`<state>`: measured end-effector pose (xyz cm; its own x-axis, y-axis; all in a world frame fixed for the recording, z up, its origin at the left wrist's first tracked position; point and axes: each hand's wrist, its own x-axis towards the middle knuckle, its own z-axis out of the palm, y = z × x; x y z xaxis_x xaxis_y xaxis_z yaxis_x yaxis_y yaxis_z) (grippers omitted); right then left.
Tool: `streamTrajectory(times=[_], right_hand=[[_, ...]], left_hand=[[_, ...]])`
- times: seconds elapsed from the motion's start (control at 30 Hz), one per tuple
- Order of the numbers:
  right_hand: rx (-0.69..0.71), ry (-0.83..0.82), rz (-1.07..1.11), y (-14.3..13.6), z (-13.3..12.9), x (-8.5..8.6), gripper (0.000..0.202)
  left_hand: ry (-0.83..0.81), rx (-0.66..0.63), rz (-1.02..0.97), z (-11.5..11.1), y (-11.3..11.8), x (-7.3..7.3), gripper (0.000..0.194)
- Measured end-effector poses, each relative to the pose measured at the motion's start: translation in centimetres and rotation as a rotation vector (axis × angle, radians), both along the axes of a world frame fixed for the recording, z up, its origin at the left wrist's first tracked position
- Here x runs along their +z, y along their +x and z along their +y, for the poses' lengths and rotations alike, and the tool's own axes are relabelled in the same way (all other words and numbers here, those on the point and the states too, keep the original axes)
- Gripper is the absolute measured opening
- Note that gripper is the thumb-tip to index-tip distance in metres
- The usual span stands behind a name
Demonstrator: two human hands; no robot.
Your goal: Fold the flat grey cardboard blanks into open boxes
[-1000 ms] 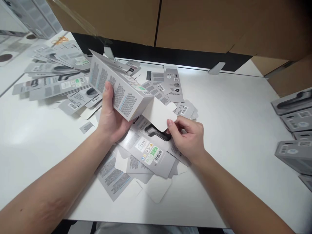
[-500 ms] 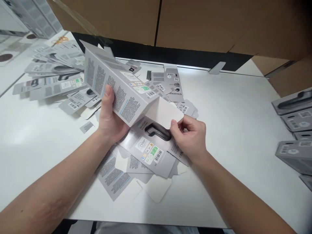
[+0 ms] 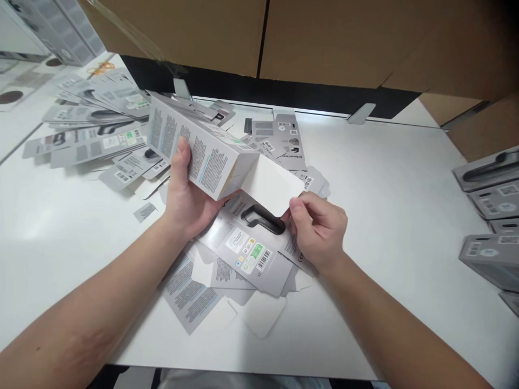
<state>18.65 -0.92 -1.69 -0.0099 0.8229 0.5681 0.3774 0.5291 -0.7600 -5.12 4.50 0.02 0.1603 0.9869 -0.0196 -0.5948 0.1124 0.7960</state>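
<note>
A grey printed cardboard box (image 3: pixel 203 156) is raised above the table, tilted, with its near end flap (image 3: pixel 272 183) sticking out. My left hand (image 3: pixel 184 200) is wrapped around the box's side, thumb on the text panel and fingers hidden underneath. The flap's outer corner is pinched between the thumb and fingers of my right hand (image 3: pixel 320 224). Beneath both hands lies a pile of flattened box blanks (image 3: pixel 255 265), the top one printed with a black device picture and a barcode.
Fanned stacks of flat box blanks (image 3: pixel 89 135) lie at the left, with more blanks (image 3: pixel 284 135) behind the box. Formed boxes (image 3: pixel 490 259) line the right edge. Large brown cartons (image 3: pixel 324 43) wall off the back of the white table (image 3: pixel 389 216).
The box has tipped, its far end lowering, so its top panel now shows less. My right hand has shifted slightly to the right, still pinching the flap.
</note>
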Motion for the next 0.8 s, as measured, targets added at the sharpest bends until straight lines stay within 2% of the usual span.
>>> streamTrajectory(times=[0.13,0.3,0.43,0.53,0.67,0.8], right_hand=[[0.11,0.019,0.019,0.1,0.0,-0.1,0.042],[0.111,-0.142,0.007,0.3,0.1,-0.4,0.05],[0.162,-0.238,-0.003,0.4,0.1,-0.8,0.055],[0.169,-0.222,-0.019,0.4,0.0,-1.1,0.06],[0.172,-0.159,-0.034,0.2,-0.1,-1.0,0.06],[0.143,-0.163,-0.074,0.1,-0.1,-0.7,0.062]], left_hand=[[-0.005,-0.037,0.009,0.3,-0.5,-0.4,0.063],[-0.001,0.011,0.005,-0.2,0.3,0.2,0.06],[0.098,0.028,-0.008,-0.5,1.2,0.2,0.055],[0.154,0.019,-0.027,-0.6,1.3,-0.6,0.052],[0.146,0.027,-0.044,-0.6,1.1,-1.6,0.053],[0.129,0.021,-0.036,-0.7,0.9,-1.6,0.055]])
